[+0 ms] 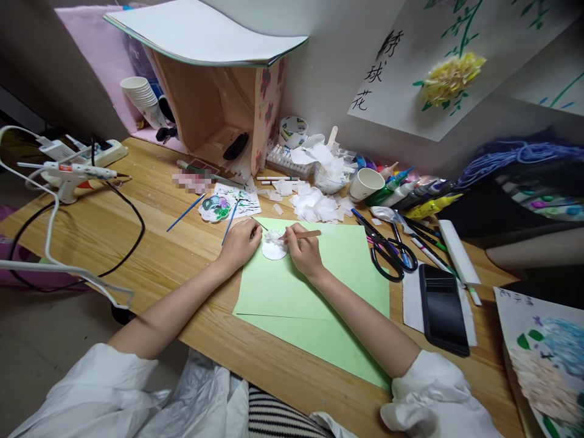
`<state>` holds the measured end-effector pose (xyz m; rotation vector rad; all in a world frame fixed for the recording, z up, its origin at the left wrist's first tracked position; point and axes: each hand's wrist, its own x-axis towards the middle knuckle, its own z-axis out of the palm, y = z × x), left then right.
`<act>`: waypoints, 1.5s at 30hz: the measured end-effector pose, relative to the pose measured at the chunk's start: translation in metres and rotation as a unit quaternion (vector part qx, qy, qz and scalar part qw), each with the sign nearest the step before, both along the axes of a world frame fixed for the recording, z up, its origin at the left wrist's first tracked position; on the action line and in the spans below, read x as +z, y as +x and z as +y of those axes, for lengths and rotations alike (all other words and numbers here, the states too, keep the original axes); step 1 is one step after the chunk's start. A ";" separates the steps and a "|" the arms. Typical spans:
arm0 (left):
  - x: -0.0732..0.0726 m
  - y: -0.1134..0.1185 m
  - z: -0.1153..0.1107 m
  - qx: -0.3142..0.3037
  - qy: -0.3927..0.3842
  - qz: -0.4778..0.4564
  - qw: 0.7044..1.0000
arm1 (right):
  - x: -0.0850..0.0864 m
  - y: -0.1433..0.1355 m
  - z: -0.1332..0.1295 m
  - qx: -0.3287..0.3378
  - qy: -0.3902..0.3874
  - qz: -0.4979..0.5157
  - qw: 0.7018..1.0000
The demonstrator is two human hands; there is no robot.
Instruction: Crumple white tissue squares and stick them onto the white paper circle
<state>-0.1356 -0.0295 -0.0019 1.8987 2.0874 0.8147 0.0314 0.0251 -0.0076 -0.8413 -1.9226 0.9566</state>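
Note:
On the green paper [328, 280] lies a round white disc [274, 250], with a tuft of small white paper pieces [274, 235] on its far part. Curled fingers close my left hand [241, 239] at the disc's left, and a thin dark stick [261, 224] pokes out past them toward the tuft. My right hand [303, 250], on the other side, pinches a flat tan wooden stick [306, 235]. Its near tip meets the right edge of the white pieces. The fingertips of both hands are partly hidden.
Loose white paper squares [317, 204] lie behind the green paper. Black scissors [392, 249] and a phone [444, 307] are at the right. A paint palette [214, 208], blue brushes [186, 212] and a glue gun [68, 176] with cables stand left. A paper cup [366, 182] is behind.

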 end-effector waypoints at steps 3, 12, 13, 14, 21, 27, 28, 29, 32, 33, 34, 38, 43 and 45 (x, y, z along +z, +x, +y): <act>0.003 -0.002 0.000 -0.004 -0.006 -0.011 1.000 | 0.000 0.006 0.001 -0.048 -0.036 0.087 0.994; 0.030 -0.006 0.069 0.020 0.017 0.113 0.993 | -0.001 0.006 0.012 -0.106 -0.163 0.212 0.958; 0.030 -0.006 0.079 0.030 0.000 0.129 0.991 | -0.002 0.006 0.012 -0.102 -0.163 0.210 0.959; 0.029 -0.005 0.088 0.046 -0.017 0.137 0.989 | -0.003 0.006 0.012 -0.097 -0.163 0.208 0.960; 0.014 -0.005 0.121 0.112 -0.054 0.119 0.985 | -0.005 0.006 0.012 -0.082 -0.172 0.216 0.958; 0.013 -0.010 0.129 0.096 -0.054 0.093 0.990 | -0.003 0.006 0.012 -0.080 -0.172 0.215 0.958; 0.013 -0.011 0.130 0.090 -0.051 0.091 0.990 | -0.002 0.006 0.012 -0.081 -0.171 0.215 0.958; 0.013 -0.012 0.130 0.085 -0.047 0.090 0.991 | -0.002 0.006 0.012 -0.082 -0.171 0.215 0.958; 0.015 -0.016 0.127 0.071 -0.028 0.091 0.993 | -0.002 0.006 0.011 -0.083 -0.169 0.212 0.959; 0.016 -0.017 0.125 0.067 -0.021 0.092 0.993 | -0.002 0.006 0.012 -0.083 -0.169 0.210 0.959; 0.018 -0.019 0.123 0.062 -0.014 0.095 0.993 | -0.002 0.006 0.012 -0.081 -0.169 0.209 0.960; 0.024 -0.026 0.119 0.047 0.003 0.111 0.993 | -0.004 0.006 0.012 -0.075 -0.168 0.207 0.961; 0.023 -0.028 0.127 0.009 -0.004 0.133 0.991 | -0.004 0.006 0.012 -0.079 -0.167 0.206 0.961; 0.021 -0.027 0.130 -0.005 -0.011 0.138 0.990 | -0.003 0.006 0.011 -0.079 -0.169 0.207 0.960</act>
